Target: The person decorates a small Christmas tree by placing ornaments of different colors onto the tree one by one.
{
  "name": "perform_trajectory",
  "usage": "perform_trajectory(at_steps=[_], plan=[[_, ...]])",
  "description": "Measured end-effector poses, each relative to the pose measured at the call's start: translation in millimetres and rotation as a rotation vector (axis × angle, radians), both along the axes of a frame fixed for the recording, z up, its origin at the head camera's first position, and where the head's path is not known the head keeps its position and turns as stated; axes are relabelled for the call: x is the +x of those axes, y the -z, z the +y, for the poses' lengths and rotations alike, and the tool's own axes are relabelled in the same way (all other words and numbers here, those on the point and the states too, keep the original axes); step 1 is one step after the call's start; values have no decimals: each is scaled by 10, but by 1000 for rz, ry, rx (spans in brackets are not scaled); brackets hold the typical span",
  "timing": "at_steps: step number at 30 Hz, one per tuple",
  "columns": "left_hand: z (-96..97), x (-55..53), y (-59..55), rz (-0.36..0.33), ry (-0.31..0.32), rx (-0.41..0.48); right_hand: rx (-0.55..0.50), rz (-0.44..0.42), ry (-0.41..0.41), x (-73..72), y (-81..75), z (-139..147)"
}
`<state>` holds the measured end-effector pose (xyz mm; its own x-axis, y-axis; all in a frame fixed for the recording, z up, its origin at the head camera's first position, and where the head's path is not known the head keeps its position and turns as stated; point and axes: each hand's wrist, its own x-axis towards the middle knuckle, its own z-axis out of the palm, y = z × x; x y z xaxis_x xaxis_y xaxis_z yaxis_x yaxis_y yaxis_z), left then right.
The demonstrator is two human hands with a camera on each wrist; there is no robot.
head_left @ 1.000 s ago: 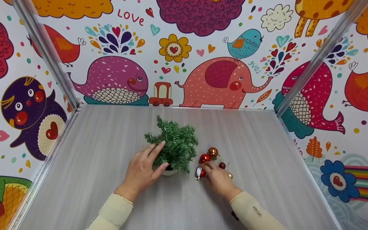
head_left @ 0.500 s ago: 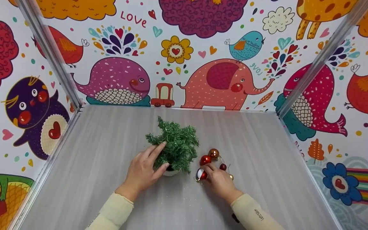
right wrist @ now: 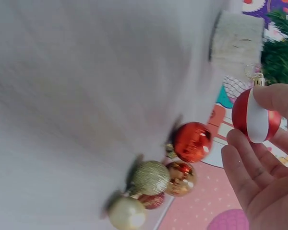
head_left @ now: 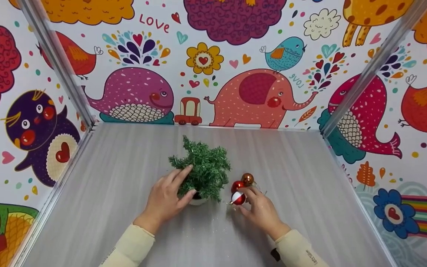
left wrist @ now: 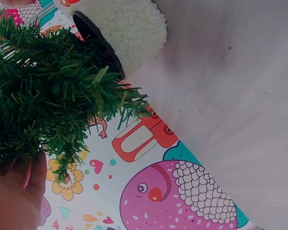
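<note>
Shifted toward two o'clock since the earlier frame, the red-and-white bauble [head_left: 238,198] sat pinched in the right hand [head_left: 261,212], cap [head_left: 231,203] toward eight; the artificial tree [head_left: 207,163] stood at that hand's ten o'clock, the left hand [head_left: 164,199] touching its branches, fingers extended

The head camera looks forward-down; close wrist views share the tree [left wrist: 43,91].

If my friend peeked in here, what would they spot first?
Probably the bushy green tree near the middle of the table, with the left hand touching its branches. Next, perhaps, the red-and-white ball pinched in the right hand. Behind the table, the bright cartoon wall with its pink elephant catches the eye too.
</note>
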<state>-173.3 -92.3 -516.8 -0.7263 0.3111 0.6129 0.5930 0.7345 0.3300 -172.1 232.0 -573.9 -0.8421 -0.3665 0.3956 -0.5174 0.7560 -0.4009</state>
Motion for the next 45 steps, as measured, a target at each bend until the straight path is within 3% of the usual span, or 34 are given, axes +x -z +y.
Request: perform_trajectory(at_steps=[10, 18, 36, 45], plan=[[3, 0, 11, 32, -18, 8, -153, 5, -24, 96, -235, -15], [13, 4, -5, 24, -44, 20, -208, 10, -59, 160, -387, -114], [70, 3, -35, 162, -57, 11, -286, 13, -149, 233, -542, -277], [113, -1, -30, 292, -40, -4, -288, -1, -185, 262, -619, -355]])
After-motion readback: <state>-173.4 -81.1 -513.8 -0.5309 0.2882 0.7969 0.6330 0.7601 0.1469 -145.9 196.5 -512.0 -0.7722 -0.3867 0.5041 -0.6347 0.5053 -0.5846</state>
